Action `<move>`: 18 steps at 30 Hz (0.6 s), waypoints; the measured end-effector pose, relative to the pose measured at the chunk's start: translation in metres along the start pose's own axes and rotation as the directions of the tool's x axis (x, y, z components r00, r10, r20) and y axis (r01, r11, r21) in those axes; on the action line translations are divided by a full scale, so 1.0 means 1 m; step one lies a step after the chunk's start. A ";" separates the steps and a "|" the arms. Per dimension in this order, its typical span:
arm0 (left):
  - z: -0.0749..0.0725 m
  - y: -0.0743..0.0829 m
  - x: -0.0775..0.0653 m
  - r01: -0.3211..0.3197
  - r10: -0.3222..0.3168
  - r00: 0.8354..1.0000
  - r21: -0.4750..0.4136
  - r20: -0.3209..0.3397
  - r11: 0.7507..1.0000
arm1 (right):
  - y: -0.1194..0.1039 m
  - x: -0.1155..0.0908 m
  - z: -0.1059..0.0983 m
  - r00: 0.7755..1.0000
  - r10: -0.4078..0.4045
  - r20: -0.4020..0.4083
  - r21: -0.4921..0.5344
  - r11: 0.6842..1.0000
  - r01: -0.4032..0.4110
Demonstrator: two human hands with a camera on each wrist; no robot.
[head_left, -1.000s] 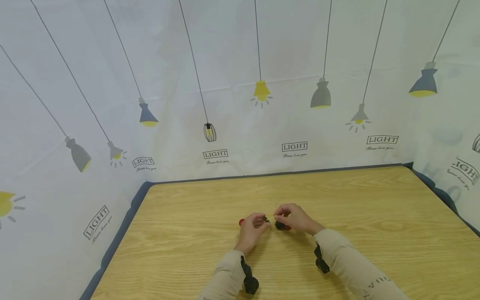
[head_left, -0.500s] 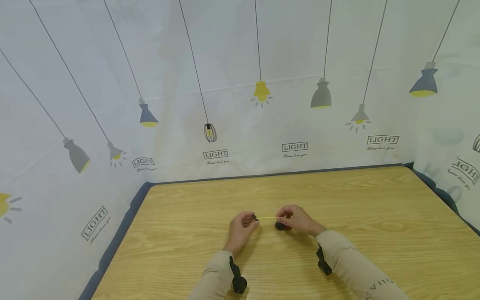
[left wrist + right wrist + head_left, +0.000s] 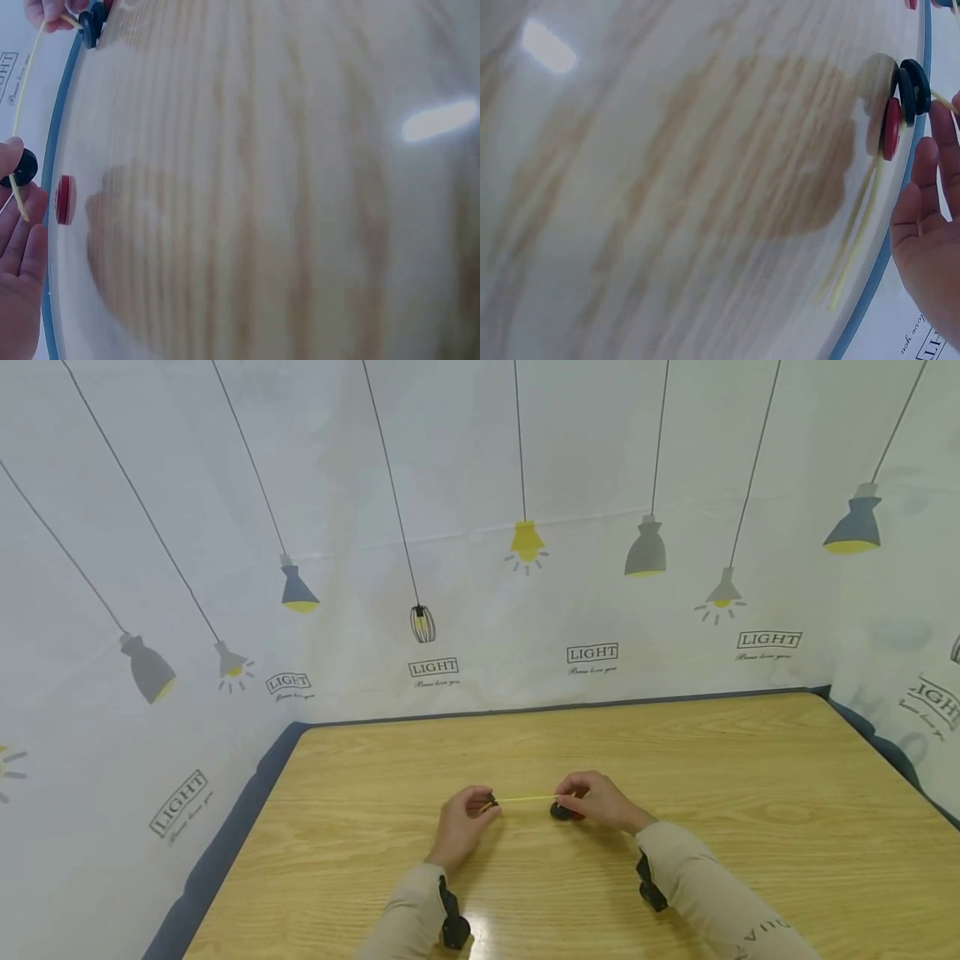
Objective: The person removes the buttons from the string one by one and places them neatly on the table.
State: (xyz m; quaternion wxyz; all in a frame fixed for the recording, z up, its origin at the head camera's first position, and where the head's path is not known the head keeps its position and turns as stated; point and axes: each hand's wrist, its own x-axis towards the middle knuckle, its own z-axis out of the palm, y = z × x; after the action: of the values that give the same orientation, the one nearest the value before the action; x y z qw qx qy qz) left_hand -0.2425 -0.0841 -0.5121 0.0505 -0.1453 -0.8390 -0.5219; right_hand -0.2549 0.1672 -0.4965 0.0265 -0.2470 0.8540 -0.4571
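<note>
My left hand [image 3: 459, 828] pinches a black disc-shaped bead [image 3: 27, 166]; the short end of a yellow string [image 3: 19, 199] sticks out past it. From there the string runs nearly straight to my right hand [image 3: 603, 803], whose thumb and fingers pinch it. Just below the right fingers, dark disc beads [image 3: 916, 88] stand on edge beside a red disc bead [image 3: 892, 129], on the same string. Two yellow strands [image 3: 855, 232] trail from these in the right wrist view. A separate red disc bead [image 3: 64, 200] lies by my left hand, hidden in the head view.
The wood-grain table [image 3: 675, 752] extends around both hands. A white curtain [image 3: 480, 460] printed with lamps hangs behind and at the sides, with a blue border along the table edge. Both wrists wear dark camera mounts [image 3: 455, 931].
My left hand has moved left with the black bead, away from the right hand, and a growing length of yellow string shows between them. My right hand has barely moved.
</note>
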 end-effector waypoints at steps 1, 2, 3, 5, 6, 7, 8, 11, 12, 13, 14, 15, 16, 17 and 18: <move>-0.002 0.000 -0.001 -0.007 0.007 1.000 0.003 -0.003 1.000 | 0.000 0.000 0.000 1.000 -0.001 0.001 -0.002 1.000 0.001; -0.004 0.001 -0.001 -0.009 0.009 1.000 -0.004 -0.005 1.000 | 0.000 0.000 0.000 1.000 -0.003 0.002 -0.004 1.000 0.003; -0.006 0.001 -0.002 -0.017 0.016 1.000 -0.012 -0.008 1.000 | 0.000 -0.001 0.000 1.000 -0.004 0.003 -0.005 1.000 0.004; -0.010 0.002 -0.003 -0.030 0.030 0.999 -0.029 -0.013 0.999 | 0.000 -0.001 -0.001 1.000 -0.006 0.006 -0.006 1.000 0.006; -0.011 0.002 -0.003 -0.034 0.034 0.999 -0.038 -0.019 0.999 | 0.001 -0.001 -0.001 1.000 -0.007 0.007 -0.008 1.000 0.007; -0.013 0.002 -0.003 -0.037 0.036 0.999 -0.046 -0.022 0.998 | 0.001 -0.001 -0.001 1.000 -0.009 0.008 -0.007 1.000 0.009; -0.015 0.001 -0.003 -0.037 0.036 0.999 -0.049 -0.024 0.998 | 0.001 -0.001 -0.001 1.000 -0.011 0.009 -0.008 1.000 0.011; -0.019 -0.001 -0.003 -0.035 0.034 0.999 -0.037 -0.024 0.999 | 0.002 -0.002 0.000 1.000 -0.017 0.008 -0.006 1.000 0.017; -0.021 -0.001 -0.003 -0.027 0.026 0.999 -0.033 -0.023 0.999 | 0.003 -0.002 0.000 1.000 -0.020 0.008 -0.006 1.000 0.020; -0.022 -0.002 -0.003 -0.021 0.020 1.000 -0.027 -0.020 0.999 | 0.003 -0.002 -0.001 1.000 -0.023 0.006 -0.005 1.000 0.023; -0.024 -0.003 -0.003 -0.013 0.013 1.000 -0.023 -0.017 1.000 | 0.004 -0.002 -0.001 1.000 -0.024 0.006 -0.005 1.000 0.024; -0.025 -0.004 -0.003 -0.008 0.007 1.000 -0.021 -0.016 1.000 | 0.004 -0.002 -0.001 1.000 -0.027 0.005 -0.005 1.000 0.027; -0.026 -0.004 -0.004 0.003 -0.004 1.000 -0.020 -0.015 1.000 | 0.004 -0.002 -0.001 1.000 -0.030 0.004 -0.007 1.000 0.030; -0.027 -0.005 -0.004 0.006 -0.007 1.000 -0.017 -0.016 1.000 | 0.004 -0.002 -0.001 0.999 -0.031 0.005 -0.007 0.999 0.031; -0.028 -0.007 -0.004 0.008 -0.008 1.000 -0.014 -0.018 1.000 | 0.004 -0.002 -0.001 1.000 -0.031 0.006 -0.005 1.000 0.031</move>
State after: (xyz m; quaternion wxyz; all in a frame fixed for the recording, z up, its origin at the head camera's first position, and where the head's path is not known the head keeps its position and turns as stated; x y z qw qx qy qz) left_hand -0.2429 -0.1128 -0.5058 0.0548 -0.1378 -0.8355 -0.5292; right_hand -0.2548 0.1708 -0.4992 0.0214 -0.2616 0.8513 -0.4543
